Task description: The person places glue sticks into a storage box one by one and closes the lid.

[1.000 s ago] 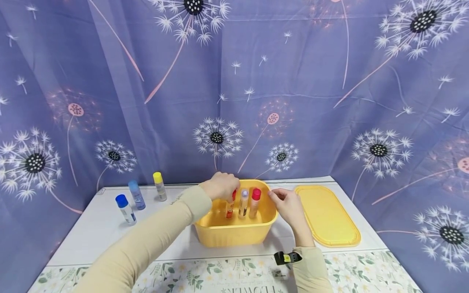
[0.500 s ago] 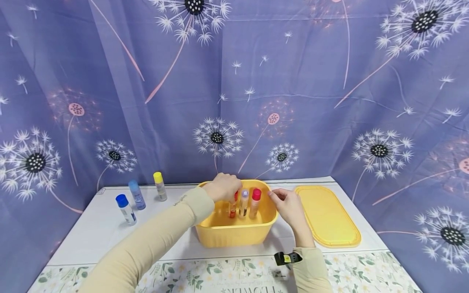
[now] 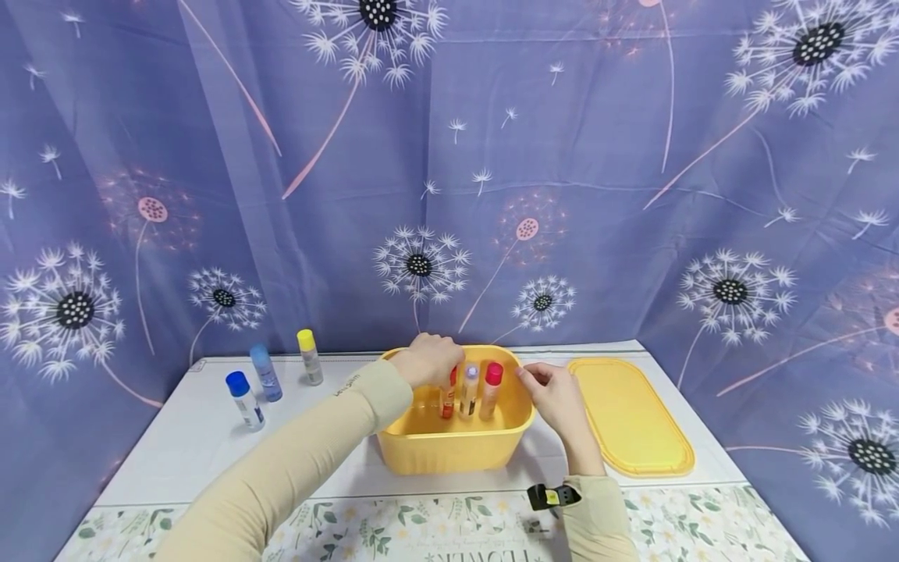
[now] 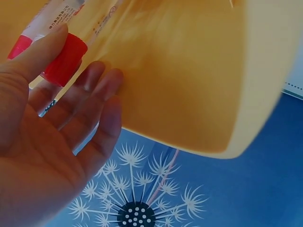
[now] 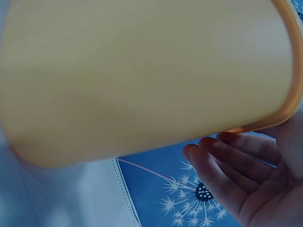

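Observation:
A yellow plastic tub stands mid-table, open at the top. Inside it, my left hand pinches a red-capped glue bottle, clear-bodied and upright. In the left wrist view the thumb lies on the red cap, the other fingers spread beyond it. Close to its right stand a lilac-capped bottle and another red-capped bottle. At the tub's right rim, my right hand grips the edge with thumb and fingertips; the right wrist view shows its fingers against the outer wall, the thumb mostly out of view.
Left of the tub stand a dark-blue-capped bottle, a light-blue bottle and a yellow-capped bottle. A flat yellow lid lies at the right. A blue dandelion-print curtain hangs behind the table.
My left hand has shifted slightly right with the red-capped glue bottle, closer to the lilac-capped one, then stayed there. My right hand keeps its place on the tub's rim.

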Demonstrator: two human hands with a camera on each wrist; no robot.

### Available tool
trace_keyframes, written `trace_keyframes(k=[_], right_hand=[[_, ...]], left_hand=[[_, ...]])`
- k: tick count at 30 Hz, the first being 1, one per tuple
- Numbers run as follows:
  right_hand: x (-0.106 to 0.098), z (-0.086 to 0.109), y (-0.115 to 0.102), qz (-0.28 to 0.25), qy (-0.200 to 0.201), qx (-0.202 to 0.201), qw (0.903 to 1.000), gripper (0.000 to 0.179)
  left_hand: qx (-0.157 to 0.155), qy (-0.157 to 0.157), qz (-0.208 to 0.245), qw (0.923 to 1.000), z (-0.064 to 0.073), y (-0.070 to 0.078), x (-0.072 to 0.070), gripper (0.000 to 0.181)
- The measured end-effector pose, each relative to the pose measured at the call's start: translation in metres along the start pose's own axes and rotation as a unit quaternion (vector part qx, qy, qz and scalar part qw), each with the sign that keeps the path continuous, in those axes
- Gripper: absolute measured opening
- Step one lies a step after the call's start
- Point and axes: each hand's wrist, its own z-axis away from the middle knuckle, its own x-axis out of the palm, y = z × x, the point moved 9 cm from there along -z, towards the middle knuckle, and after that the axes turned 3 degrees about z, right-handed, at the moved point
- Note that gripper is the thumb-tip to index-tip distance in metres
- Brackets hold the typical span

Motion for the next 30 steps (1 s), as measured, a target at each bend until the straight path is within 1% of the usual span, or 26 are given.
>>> trace_keyframes(k=[8, 12, 15, 19, 22, 25, 30], right_hand=[[0.001, 0.000, -0.002, -0.003, 0.000, -0.006, 1.0000, 0.018], [0.001, 0.000, -0.002, -0.003, -0.002, -0.006, 1.0000, 0.019], [0.001, 0.000, -0.002, -0.001, -0.004, -0.006, 1.0000, 0.019], [0.000, -0.002, -0.001, 0.005, -0.003, -0.009, 0.9999, 0.019], [0.000, -0.002, 0.000, 0.005, -0.003, -0.009, 0.9999, 0.019], [0.000, -0.001, -0.001, 0.002, -0.002, -0.009, 1.0000, 0.019], [0.000, 0.000, -0.001, 0.000, 0.001, -0.009, 1.0000, 0.019]], left_hand=[[-0.008, -0.006, 0.003, 0.9999, 0.006, -0.002, -0.003, 0.018], [-0.008, -0.007, -0.006, 0.9999, 0.012, -0.004, -0.007, 0.024], [-0.012, -0.003, -0.012, 0.9998, 0.017, -0.008, -0.013, 0.025], [-0.023, -0.002, -0.010, 0.9997, 0.022, -0.011, -0.020, 0.027], [-0.029, -0.003, 0.005, 0.9996, 0.028, -0.013, -0.024, 0.034], [-0.029, 0.011, 0.027, 0.9991, 0.036, -0.014, -0.029, 0.037], [-0.031, 0.055, 0.075, 0.9952, 0.054, -0.021, -0.040, 0.040]])
